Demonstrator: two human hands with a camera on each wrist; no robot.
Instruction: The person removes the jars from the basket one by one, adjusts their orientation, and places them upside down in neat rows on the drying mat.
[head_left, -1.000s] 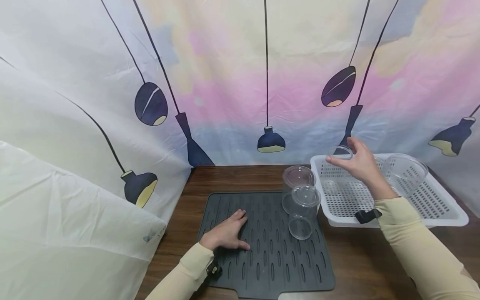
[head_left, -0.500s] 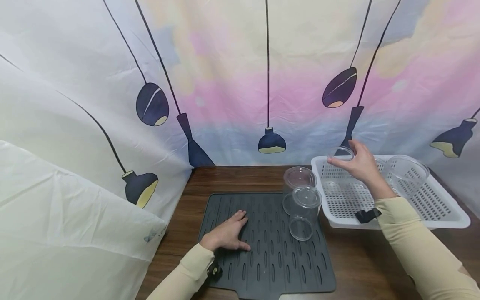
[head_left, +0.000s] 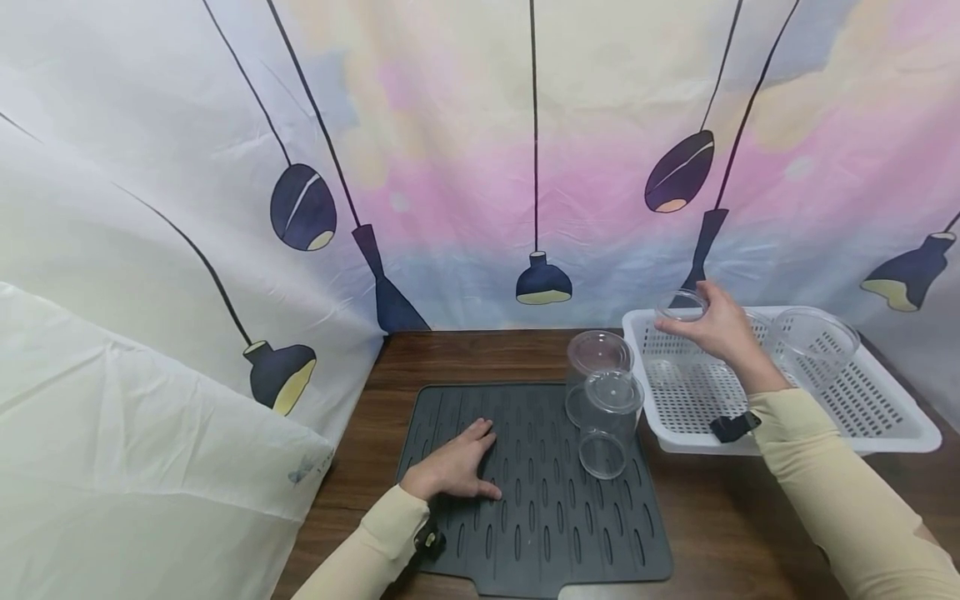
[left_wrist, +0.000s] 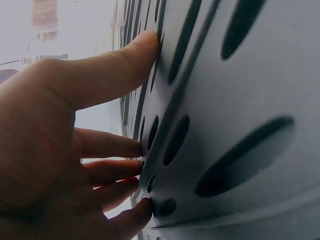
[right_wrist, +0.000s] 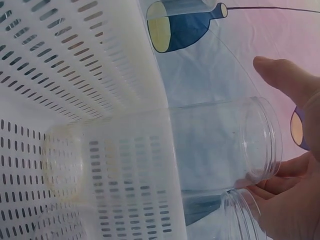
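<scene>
My left hand rests with fingers spread on a dark grey ribbed drying mat; in the left wrist view its fingertips touch the slotted surface. Over at the white perforated basket, my right hand is around the mouth of a clear jar that stands in it. The right wrist view shows the fingers at the threaded rim and the thumb extended, apart from the jar's side. Beside it is another clear jar. Two clear jars, a far one and a near one, stand on the mat's right side.
A larger clear round container sits in the basket, right of my hand. The mat and basket lie side by side on a dark wooden table. Behind hangs a cloth printed with lamps; a white sheet drapes at the left.
</scene>
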